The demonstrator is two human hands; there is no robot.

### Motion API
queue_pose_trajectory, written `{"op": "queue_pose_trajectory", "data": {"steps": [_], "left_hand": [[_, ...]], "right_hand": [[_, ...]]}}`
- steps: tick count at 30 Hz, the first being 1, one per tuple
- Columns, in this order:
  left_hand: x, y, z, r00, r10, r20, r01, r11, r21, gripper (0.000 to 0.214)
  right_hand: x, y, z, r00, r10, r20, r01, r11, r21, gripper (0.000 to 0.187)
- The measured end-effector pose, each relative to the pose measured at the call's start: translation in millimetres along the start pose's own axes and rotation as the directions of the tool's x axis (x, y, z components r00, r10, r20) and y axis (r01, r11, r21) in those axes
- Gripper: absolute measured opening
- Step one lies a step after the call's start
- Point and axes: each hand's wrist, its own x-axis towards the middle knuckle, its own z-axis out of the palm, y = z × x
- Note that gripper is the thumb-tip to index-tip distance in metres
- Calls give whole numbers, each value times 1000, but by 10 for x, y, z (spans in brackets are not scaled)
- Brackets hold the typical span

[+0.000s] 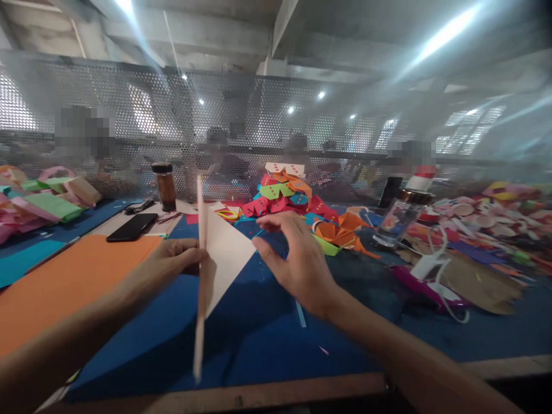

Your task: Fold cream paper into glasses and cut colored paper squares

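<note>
My left hand (175, 261) is closed on a folded pale pink paper sheet (224, 253), held upright above the blue table mat (259, 333). The sheet shows a long vertical edge and a triangular flap pointing right. My right hand (297, 259) hovers at the flap's tip, thumb touching or nearly touching it, the other fingers curved and apart. The frame is blurred by motion.
An orange paper sheet (64, 282) lies at the left, a black phone (131, 227) and a dark jar (165, 187) behind it. A pile of coloured folded papers (284, 195) sits at the centre back. A glass jar (403, 215), white cable (435, 270) and scraps lie at the right. People sit behind a mesh screen (259, 115).
</note>
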Motion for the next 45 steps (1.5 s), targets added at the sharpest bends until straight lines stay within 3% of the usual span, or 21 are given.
{"op": "queue_pose_trajectory", "data": {"steps": [1, 3, 5, 7, 10, 13, 16, 19, 21, 22, 24, 25, 26, 28, 30, 32, 35, 38, 45], "left_hand": [[42, 21, -22, 999, -13, 32, 11, 999, 42, 28], [111, 25, -14, 990, -39, 135, 25, 995, 102, 28], [162, -14, 39, 963, -66, 262, 28, 989, 145, 27], [196, -73, 95, 933, -91, 349, 31, 984, 173, 27], [229, -148, 112, 913, -110, 393, 45, 984, 171, 28], [251, -197, 43, 914, -103, 392, 39, 985, 168, 28], [266, -256, -65, 925, -140, 354, 74, 979, 192, 31], [278, -348, -192, 944, -162, 287, 91, 965, 244, 36], [287, -420, -277, 958, -174, 228, 109, 956, 271, 37], [292, -454, -314, 961, -185, 204, 125, 954, 274, 37], [300, -510, -363, 951, -234, 203, 175, 946, 272, 39], [302, -530, -373, 940, -268, 212, 207, 940, 270, 41], [302, -544, -374, 928, -295, 226, 234, 936, 262, 43], [297, -556, -356, 913, -313, 262, 255, 939, 231, 44], [286, -563, -331, 915, -274, 297, 225, 956, 187, 41], [275, -580, -312, 920, -236, 312, 187, 966, 179, 37], [257, -623, -297, 918, -222, 329, 161, 966, 202, 32], [229, -645, -277, 914, -203, 351, 133, 968, 213, 30], [142, -550, -189, 924, -156, 349, 50, 954, 294, 25]], "right_hand": [[52, 49, 3, 994, 105, 35, -108, 988, 112, 29], [105, 126, 54, 945, 232, 230, -301, 891, 340, 39], [87, 174, 145, 877, 243, 415, -438, 759, 482, 40], [24, 209, 245, 807, 296, 511, -561, 655, 505, 37], [-65, 270, 364, 742, 422, 521, -665, 559, 494, 36], [-90, 335, 426, 727, 493, 479, -687, 518, 509, 35], [-83, 367, 439, 711, 495, 500, -703, 510, 495, 35], [-101, 356, 402, 675, 429, 601, -720, 563, 406, 39], [-132, 330, 355, 685, 406, 605, -667, 684, 296, 42], [-150, 312, 329, 729, 399, 556, -597, 768, 232, 43], [-185, 263, 284, 865, 282, 414, -353, 930, 106, 34], [-201, 233, 268, 915, 163, 368, -196, 979, 54, 23], [-215, 201, 257, 932, 28, 361, -35, 999, 14, 13], [-242, 138, 251, 881, -191, 433, 217, 976, -9, 23], [-272, 88, 263, 797, -291, 529, 339, 941, 6, 31], [-304, 57, 285, 748, -328, 577, 378, 925, 36, 27], [-344, 44, 328, 730, -369, 576, 383, 918, 103, 14], [-367, 51, 369, 766, -359, 534, 316, 933, 175, 20], [-381, 47, 409, 852, -175, 493, 103, 980, 170, 15]]}}
